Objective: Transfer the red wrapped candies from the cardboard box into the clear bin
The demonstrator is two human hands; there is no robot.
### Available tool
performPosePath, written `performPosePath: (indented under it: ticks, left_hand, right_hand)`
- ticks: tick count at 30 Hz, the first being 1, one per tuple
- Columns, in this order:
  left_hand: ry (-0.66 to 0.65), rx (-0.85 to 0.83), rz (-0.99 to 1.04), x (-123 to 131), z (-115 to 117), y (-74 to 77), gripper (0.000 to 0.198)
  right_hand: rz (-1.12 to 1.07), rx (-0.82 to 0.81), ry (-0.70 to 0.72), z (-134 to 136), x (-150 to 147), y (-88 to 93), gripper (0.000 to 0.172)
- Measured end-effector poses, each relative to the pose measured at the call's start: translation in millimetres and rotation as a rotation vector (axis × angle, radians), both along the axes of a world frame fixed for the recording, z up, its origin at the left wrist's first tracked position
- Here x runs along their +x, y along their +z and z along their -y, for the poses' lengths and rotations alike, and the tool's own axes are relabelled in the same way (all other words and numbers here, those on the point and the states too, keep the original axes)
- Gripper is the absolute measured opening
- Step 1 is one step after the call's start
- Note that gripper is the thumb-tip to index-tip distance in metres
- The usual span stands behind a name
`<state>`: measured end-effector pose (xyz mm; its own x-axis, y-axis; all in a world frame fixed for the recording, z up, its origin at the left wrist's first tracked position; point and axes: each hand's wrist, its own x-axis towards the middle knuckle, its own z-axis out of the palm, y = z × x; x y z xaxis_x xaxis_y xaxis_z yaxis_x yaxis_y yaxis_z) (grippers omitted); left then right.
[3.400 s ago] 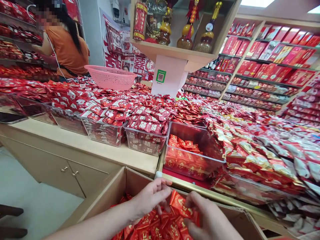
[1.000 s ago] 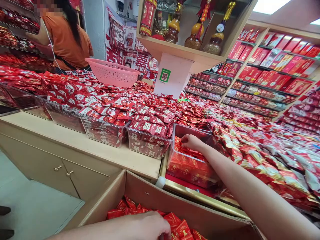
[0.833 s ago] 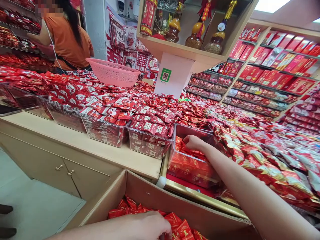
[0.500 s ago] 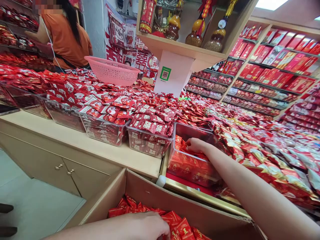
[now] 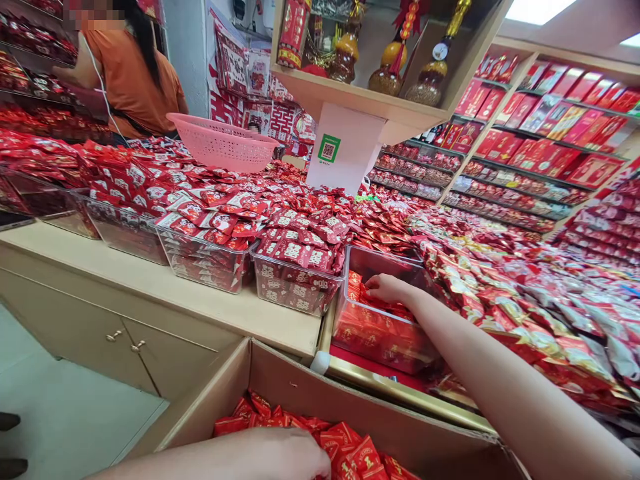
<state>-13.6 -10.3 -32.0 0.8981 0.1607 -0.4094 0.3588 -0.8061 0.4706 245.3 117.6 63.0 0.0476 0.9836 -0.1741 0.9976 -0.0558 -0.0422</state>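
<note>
Inside the bin (image 5: 375,259), our right hand (image 5: 390,289) touches red packets (image 5: 355,284); in front of the bin, our left hand (image 5: 300,450) lies over more packets (image 5: 365,457) in a carton (image 5: 300,387). We cannot tell whether either hand clamps any.

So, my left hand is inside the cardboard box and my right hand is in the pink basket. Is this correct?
Not quite: the head view shows your right hand in the clear plastic bin. Your left hand is in the cardboard box, as stated.
</note>
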Motion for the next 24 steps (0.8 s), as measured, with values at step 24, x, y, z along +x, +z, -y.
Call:
performPosePath:
  ticks: [24]
  left_hand:
    - [-0.01,0.038,-0.169,1,0,-14.0,0.047]
  right_hand:
    - [0.052,0.05,-0.111,3,-13,3.5,0.028]
